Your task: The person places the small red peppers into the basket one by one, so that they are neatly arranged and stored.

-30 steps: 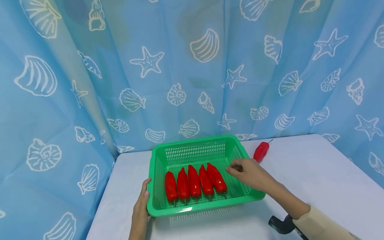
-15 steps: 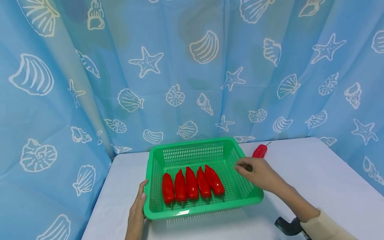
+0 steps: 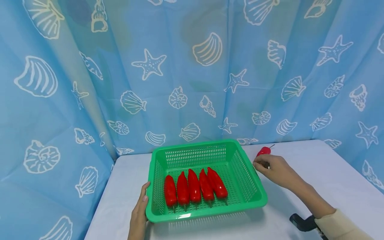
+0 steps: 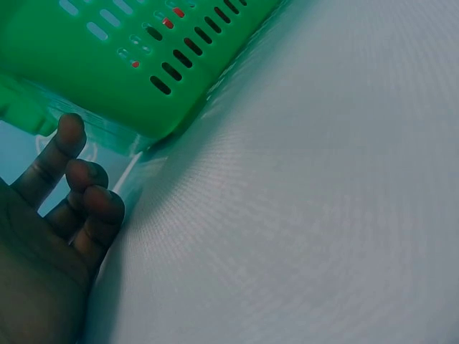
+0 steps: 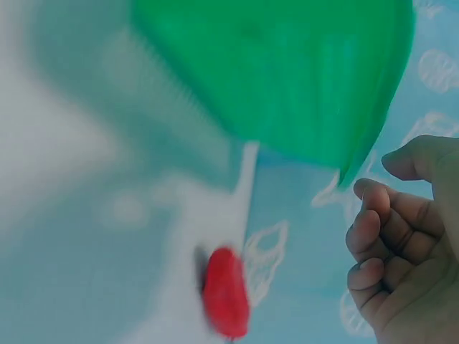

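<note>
Several red peppers [image 3: 194, 186] lie side by side in a green plastic basket [image 3: 184, 216], stems toward me. Against the basket's left side rests my left hand [image 3: 138, 210], its fingers lightly bent in the left wrist view, where the basket wall [image 4: 107, 93] stands above them. My right hand [image 3: 279, 171] is just past the basket's right rim, fingers loosely curled with nothing in them. Behind it another red pepper [image 3: 264, 151] lies on the table, partly covered by the hand in the head view; the right wrist view shows that pepper [image 5: 226, 292] apart from the fingers.
The basket stands on a white-covered table [image 3: 315, 173]. A blue curtain [image 3: 180, 76] with white shells and starfish hangs along the table's back and left. A dark curved object [image 3: 301, 222] sits by the right sleeve [image 3: 342, 226].
My right hand has moved right, from above the basket's inside to past its right rim. The left hand stays at the basket's left side, and the peppers in the basket keep their places.
</note>
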`<action>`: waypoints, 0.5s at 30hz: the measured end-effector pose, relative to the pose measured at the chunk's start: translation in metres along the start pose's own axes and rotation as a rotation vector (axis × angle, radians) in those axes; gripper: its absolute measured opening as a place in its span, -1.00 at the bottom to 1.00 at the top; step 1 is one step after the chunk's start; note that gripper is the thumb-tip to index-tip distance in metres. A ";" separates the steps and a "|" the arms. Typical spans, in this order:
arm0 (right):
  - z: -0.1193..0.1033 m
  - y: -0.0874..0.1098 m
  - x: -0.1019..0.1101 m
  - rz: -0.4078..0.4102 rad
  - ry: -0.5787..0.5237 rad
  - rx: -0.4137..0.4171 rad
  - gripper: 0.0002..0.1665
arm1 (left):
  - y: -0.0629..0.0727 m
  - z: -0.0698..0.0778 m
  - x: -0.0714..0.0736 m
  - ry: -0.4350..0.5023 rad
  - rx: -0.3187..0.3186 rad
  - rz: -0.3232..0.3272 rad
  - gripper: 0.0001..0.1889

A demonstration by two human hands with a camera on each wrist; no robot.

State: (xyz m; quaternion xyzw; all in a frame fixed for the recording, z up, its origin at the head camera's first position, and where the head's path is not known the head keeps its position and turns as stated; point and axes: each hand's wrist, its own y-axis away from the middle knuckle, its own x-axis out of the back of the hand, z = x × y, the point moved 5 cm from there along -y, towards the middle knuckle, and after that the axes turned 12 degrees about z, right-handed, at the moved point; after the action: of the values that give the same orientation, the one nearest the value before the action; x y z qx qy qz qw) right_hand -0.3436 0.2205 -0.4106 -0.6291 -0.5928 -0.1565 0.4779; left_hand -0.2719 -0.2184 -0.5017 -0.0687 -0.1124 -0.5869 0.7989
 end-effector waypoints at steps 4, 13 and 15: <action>0.029 0.000 0.000 -0.020 0.067 -0.015 -0.90 | 0.001 0.001 -0.001 -0.003 0.003 0.007 -0.30; 0.064 -0.004 -0.005 -0.059 0.133 -0.036 -0.65 | 0.003 0.003 -0.001 -0.027 0.000 0.009 -0.27; 0.069 -0.007 -0.006 -0.068 0.168 -0.022 -0.61 | 0.002 0.003 -0.001 -0.023 0.002 0.001 -0.27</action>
State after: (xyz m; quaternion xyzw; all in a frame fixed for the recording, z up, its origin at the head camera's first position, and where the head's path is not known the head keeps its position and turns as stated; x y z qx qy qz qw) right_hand -0.3768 0.2695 -0.4465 -0.5985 -0.5699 -0.2314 0.5133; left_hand -0.2700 -0.2163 -0.4987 -0.0750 -0.1222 -0.5856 0.7978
